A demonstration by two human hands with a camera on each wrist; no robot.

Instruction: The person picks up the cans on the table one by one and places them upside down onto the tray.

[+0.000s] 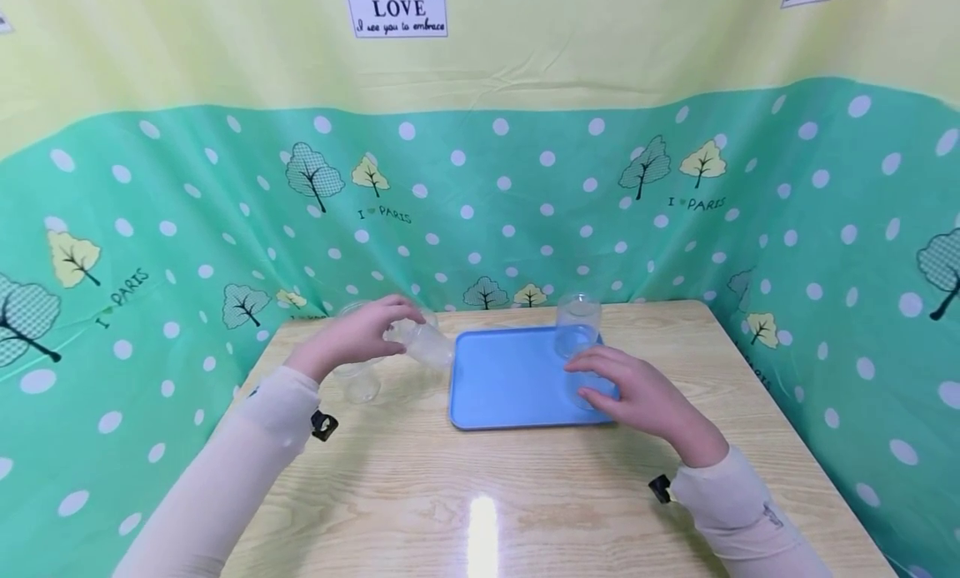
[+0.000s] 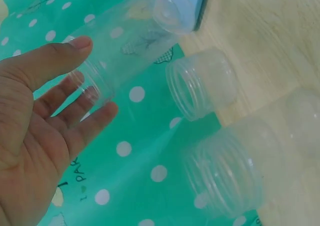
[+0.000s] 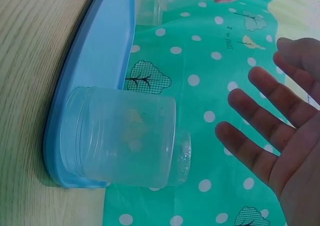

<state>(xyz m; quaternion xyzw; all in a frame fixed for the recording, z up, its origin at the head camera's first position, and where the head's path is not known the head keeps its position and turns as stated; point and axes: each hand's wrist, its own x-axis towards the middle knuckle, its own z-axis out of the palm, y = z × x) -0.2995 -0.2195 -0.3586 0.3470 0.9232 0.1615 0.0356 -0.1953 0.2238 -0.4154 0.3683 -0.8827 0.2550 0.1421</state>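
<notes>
My left hand (image 1: 367,332) pinches a clear plastic jar (image 2: 125,41) by its threaded mouth, thumb on one side and fingers on the other. That jar is tilted, its base pointing toward the left edge of the blue tray (image 1: 517,378). A short clear jar (image 2: 207,84) and a wider one (image 2: 230,171) stand on the table beside the left hand. My right hand (image 1: 637,391) holds nothing; its fingers are spread beside a clear jar (image 3: 125,136) standing mouth-down on the tray's right side. Behind it stands another clear jar (image 1: 577,324).
The wooden table (image 1: 405,495) carries the tray near its back edge. A green dotted curtain (image 1: 510,203) hangs behind the table and on both sides. Each sleeve has a black clip-like piece (image 1: 324,426) at the wrist.
</notes>
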